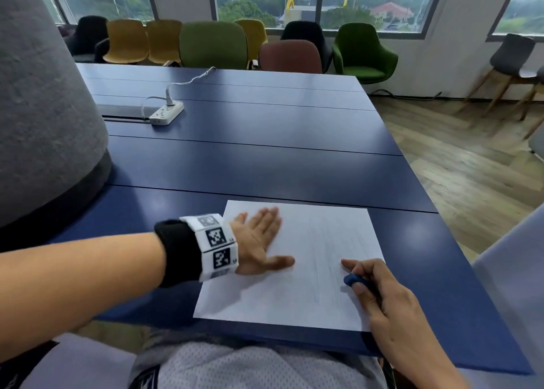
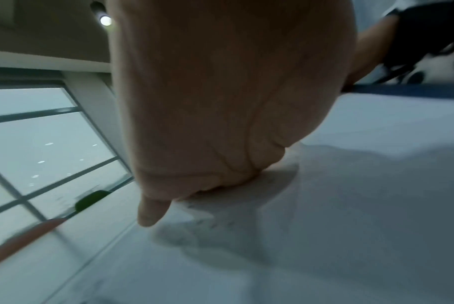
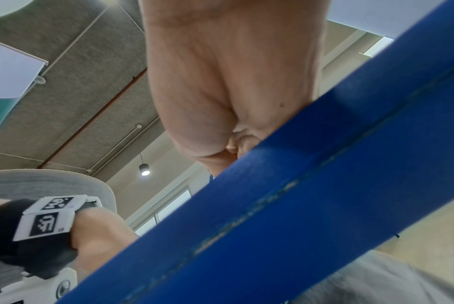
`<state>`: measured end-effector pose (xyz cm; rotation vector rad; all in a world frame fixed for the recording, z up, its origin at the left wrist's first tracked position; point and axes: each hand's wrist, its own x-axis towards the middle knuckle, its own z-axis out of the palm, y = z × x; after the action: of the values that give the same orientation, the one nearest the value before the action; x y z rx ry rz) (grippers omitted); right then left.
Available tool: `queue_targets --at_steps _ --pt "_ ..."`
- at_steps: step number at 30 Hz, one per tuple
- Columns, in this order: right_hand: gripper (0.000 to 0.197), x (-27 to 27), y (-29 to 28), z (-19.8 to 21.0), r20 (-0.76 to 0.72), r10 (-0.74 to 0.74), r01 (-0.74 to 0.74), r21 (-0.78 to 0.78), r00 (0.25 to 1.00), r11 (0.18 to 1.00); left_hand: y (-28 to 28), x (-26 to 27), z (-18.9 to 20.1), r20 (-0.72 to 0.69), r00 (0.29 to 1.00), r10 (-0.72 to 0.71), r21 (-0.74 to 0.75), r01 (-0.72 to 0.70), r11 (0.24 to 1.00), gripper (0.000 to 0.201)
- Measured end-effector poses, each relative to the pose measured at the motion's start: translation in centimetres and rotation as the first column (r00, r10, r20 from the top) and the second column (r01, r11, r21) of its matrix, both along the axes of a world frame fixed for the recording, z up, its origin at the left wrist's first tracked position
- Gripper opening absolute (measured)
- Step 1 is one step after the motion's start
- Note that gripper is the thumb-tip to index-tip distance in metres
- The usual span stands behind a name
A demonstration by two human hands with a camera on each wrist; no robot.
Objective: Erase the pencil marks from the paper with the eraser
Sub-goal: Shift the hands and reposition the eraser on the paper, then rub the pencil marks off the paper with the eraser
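Observation:
A white sheet of paper (image 1: 297, 282) lies near the front edge of the blue table (image 1: 265, 159), with faint pencil marks (image 1: 321, 259) down its middle. My left hand (image 1: 262, 238) lies flat on the sheet's left part, fingers straight, pressing it down; the left wrist view shows the palm (image 2: 220, 102) on the paper (image 2: 350, 205). My right hand (image 1: 365, 279) pinches a dark blue eraser (image 1: 351, 279) between thumb and fingers at the sheet's right edge, just right of the marks. In the right wrist view the table edge (image 3: 298, 205) hides the fingers and the eraser.
A white power strip (image 1: 166, 112) with its cable lies at the table's far left. A large grey fabric shape (image 1: 44, 109) stands at the left. Coloured chairs (image 1: 212, 44) line the far side under the windows. Wooden floor shows to the right.

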<state>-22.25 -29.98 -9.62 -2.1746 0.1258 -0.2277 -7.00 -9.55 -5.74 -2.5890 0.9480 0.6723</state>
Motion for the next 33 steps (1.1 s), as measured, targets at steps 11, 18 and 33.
queue_targets --at_steps 11,18,33 --pt "0.021 -0.1 0.1 0.2 0.001 0.0 0.0 0.008 1.0 1.0 -3.2 -1.9 -0.9 -0.049 0.982 -0.182 -0.086 0.178 0.98 0.089" --pt "0.018 -0.1 0.2 0.2 -0.011 -0.006 0.007 0.032 1.0 0.999 -0.6 0.7 0.0 0.028 0.999 0.026 -0.057 -0.024 0.998 0.092" --pt "0.021 0.0 0.3 0.5 -0.022 0.0 0.0 -0.014 1.0 1.0 -0.2 1.3 0.5 -0.046 0.998 0.049 -0.106 -0.054 0.993 0.095"
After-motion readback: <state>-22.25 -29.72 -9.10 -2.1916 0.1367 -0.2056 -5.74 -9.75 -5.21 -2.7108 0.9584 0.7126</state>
